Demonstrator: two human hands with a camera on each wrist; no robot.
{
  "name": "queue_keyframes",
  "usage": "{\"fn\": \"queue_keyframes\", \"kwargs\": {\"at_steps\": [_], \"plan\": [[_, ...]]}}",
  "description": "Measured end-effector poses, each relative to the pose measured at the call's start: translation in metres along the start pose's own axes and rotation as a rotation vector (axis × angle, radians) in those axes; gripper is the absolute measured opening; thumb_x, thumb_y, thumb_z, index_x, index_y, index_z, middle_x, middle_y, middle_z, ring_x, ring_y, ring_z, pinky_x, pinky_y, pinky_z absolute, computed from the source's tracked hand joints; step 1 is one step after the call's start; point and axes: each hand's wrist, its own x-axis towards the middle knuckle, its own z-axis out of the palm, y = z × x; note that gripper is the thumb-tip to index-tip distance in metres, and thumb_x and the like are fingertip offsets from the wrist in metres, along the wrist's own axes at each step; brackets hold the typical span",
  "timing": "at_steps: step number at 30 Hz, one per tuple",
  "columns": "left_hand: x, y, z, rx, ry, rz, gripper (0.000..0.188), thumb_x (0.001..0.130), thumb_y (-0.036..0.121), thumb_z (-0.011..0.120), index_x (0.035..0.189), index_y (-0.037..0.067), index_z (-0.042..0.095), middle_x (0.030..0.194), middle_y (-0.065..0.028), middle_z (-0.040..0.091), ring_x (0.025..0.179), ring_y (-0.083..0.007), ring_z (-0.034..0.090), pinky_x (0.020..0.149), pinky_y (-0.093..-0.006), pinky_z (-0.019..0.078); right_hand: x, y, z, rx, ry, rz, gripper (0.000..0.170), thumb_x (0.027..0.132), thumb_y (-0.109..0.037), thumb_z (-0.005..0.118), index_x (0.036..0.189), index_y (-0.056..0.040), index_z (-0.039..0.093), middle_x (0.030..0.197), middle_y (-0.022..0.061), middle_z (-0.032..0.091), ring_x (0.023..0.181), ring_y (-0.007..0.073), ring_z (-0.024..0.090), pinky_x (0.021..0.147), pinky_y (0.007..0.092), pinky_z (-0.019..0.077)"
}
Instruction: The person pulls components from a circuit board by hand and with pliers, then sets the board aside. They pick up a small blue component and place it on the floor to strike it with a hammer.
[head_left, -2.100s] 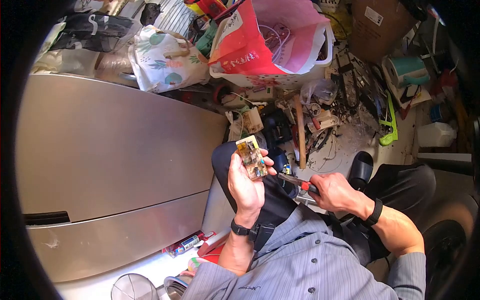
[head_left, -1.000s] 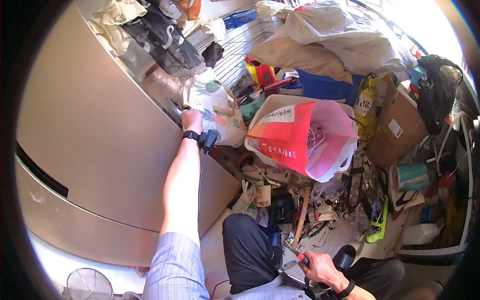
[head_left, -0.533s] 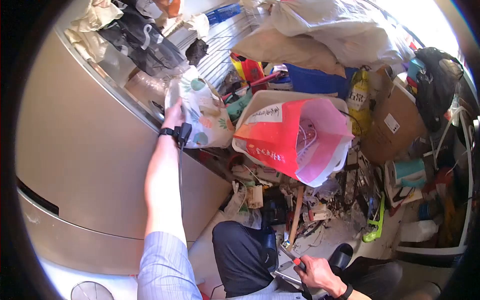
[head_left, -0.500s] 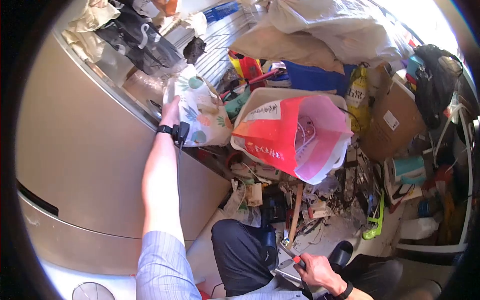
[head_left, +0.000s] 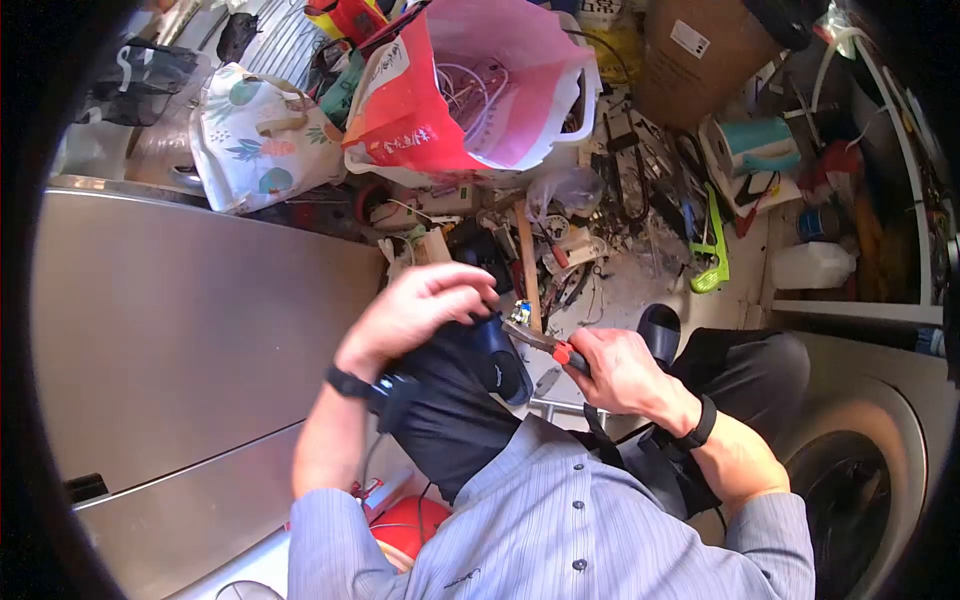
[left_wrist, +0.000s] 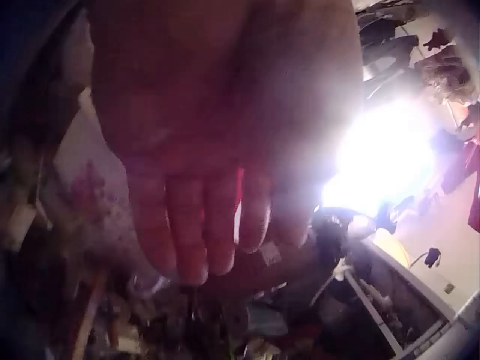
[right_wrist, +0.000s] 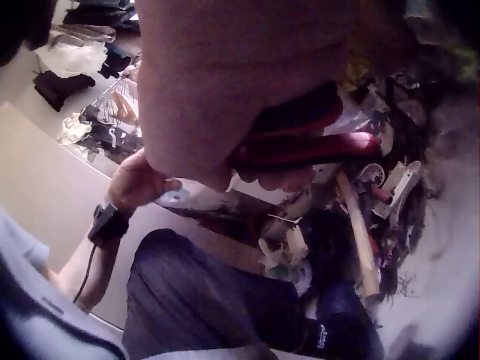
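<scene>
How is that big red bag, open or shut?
Open: in the head view, the red bag gapes wide, showing its pink inside and pale cables.

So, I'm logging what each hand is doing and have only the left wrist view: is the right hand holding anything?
Observer: Yes, the right hand grips a red-handled tool, probably pliers.
Operator: My view doesn't show it. Which way does it point?
Observer: In the head view, it points toward the person's left, the side where the left hand is.
Operator: And what stands at the person's right?
Observer: A machine with a round, dark front, likely a washer.
</scene>
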Motion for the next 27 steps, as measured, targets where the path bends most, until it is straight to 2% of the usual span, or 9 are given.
{"fn": "queue_keyframes", "kwargs": {"at_steps": [4, 8, 11, 12, 13, 19, 21, 23, 27], "plan": [[-0.017, -0.047, 0.052, -0.385, -0.078, -0.099, 0.049, 0.107, 0.029, 0.061, 0.144, -0.003, 0.054, 0.127, -0.0164, 0.070, 0.110, -0.0249, 0.071, 0.092, -0.0359, 0.0583, -0.012, -0.002, 0.000, -0.054, -0.014, -0.085, 0.024, 0.082, -0.018, 0.073, 0.093, -0.0034, 0.058, 0.079, 0.0186, 0.065, 0.079, 0.0423, 0.067, 0.069, 0.0526, 0.0523], [-0.028, -0.050, 0.070, -0.705, -0.059, -0.021, 0.041, 0.109, 0.020, 0.057, 0.144, -0.002, 0.055, 0.131, -0.0177, 0.069, 0.116, -0.0252, 0.069, 0.097, -0.0389, 0.0570, -0.020, -0.002, 0.004, -0.053, -0.032, -0.166, 0.025, 0.079, -0.016, 0.074, 0.093, -0.0030, 0.058, 0.081, 0.0174, 0.065, 0.080, 0.0420, 0.067, 0.072, 0.0524, 0.0536], [-0.030, -0.056, 0.082, -0.729, -0.047, 0.059, 0.039, 0.108, 0.016, 0.057, 0.143, -0.002, 0.056, 0.131, -0.0188, 0.069, 0.117, -0.0265, 0.069, 0.100, -0.0402, 0.0561, -0.025, 0.000, 0.004, -0.015, -0.034, -0.218, 0.025, 0.079, -0.015, 0.074, 0.093, -0.0027, 0.058, 0.083, 0.0175, 0.065, 0.081, 0.0423, 0.066, 0.072, 0.0527, 0.0534], [-0.030, -0.059, 0.084, -0.794, -0.033, 0.061, 0.041, 0.103, 0.013, 0.066, 0.140, -0.003, 0.059, 0.130, -0.0215, 0.069, 0.116, -0.0291, 0.070, 0.101, -0.0417, 0.0568, -0.026, 0.000, 0.004, -0.015, -0.030, -0.218, 0.025, 0.079, -0.015, 0.074, 0.093, -0.0027, 0.058, 0.083, 0.0175, 0.065, 0.081, 0.0423, 0.066, 0.072, 0.0527, 0.0534], [-0.030, -0.061, 0.087, -0.790, -0.034, 0.061, 0.041, 0.103, 0.013, 0.066, 0.140, -0.003, 0.059, 0.130, -0.0215, 0.069, 0.116, -0.0291, 0.070, 0.101, -0.0417, 0.0568, -0.029, 0.001, 0.004, -0.021, -0.040, -0.226, 0.025, 0.078, -0.015, 0.075, 0.093, -0.0027, 0.058, 0.083, 0.0175, 0.065, 0.081, 0.0423, 0.066, 0.072, 0.0526, 0.0534], [-0.030, -0.072, 0.100, -0.844, -0.002, 0.137, 0.039, 0.098, 0.008, 0.071, 0.135, -0.002, 0.063, 0.117, -0.0155, 0.072, 0.106, -0.0239, 0.071, 0.097, -0.0376, 0.0579, -0.037, 0.002, 0.005, 0.019, -0.063, -0.239, 0.024, 0.082, -0.016, 0.074, 0.095, -0.0025, 0.059, 0.082, 0.0180, 0.066, 0.082, 0.0428, 0.066, 0.073, 0.0528, 0.0533], [-0.029, -0.075, 0.099, -0.847, 0.085, 0.172, 0.036, 0.098, 0.009, 0.072, 0.133, -0.002, 0.065, 0.115, -0.0136, 0.071, 0.101, -0.0215, 0.071, 0.092, -0.0361, 0.0590, -0.037, 0.000, 0.004, 0.050, -0.070, -0.234, 0.024, 0.084, -0.017, 0.073, 0.097, -0.0024, 0.059, 0.081, 0.0187, 0.066, 0.082, 0.0432, 0.067, 0.073, 0.0533, 0.0531], [-0.031, -0.075, 0.099, -0.879, 0.108, 0.174, 0.036, 0.099, 0.009, 0.072, 0.133, -0.001, 0.065, 0.115, -0.0136, 0.071, 0.099, -0.0213, 0.070, 0.089, -0.0343, 0.0589, -0.040, -0.006, -0.002, 0.137, -0.179, -0.078, 0.026, 0.089, -0.021, 0.072, 0.106, -0.0035, 0.063, 0.082, 0.0218, 0.068, 0.085, 0.0445, 0.068, 0.075, 0.0529, 0.0532], [-0.029, -0.077, 0.099, -0.956, 0.129, 0.237, 0.036, 0.098, 0.010, 0.072, 0.133, 0.002, 0.066, 0.117, -0.0132, 0.070, 0.094, -0.0199, 0.068, 0.078, -0.0285, 0.0571, -0.039, -0.011, -0.008, 0.278, -0.286, -0.019, 0.031, 0.093, -0.025, 0.071, 0.117, -0.0056, 0.065, 0.085, 0.0245, 0.070, 0.087, 0.0438, 0.069, 0.076, 0.0510, 0.0537]]}}
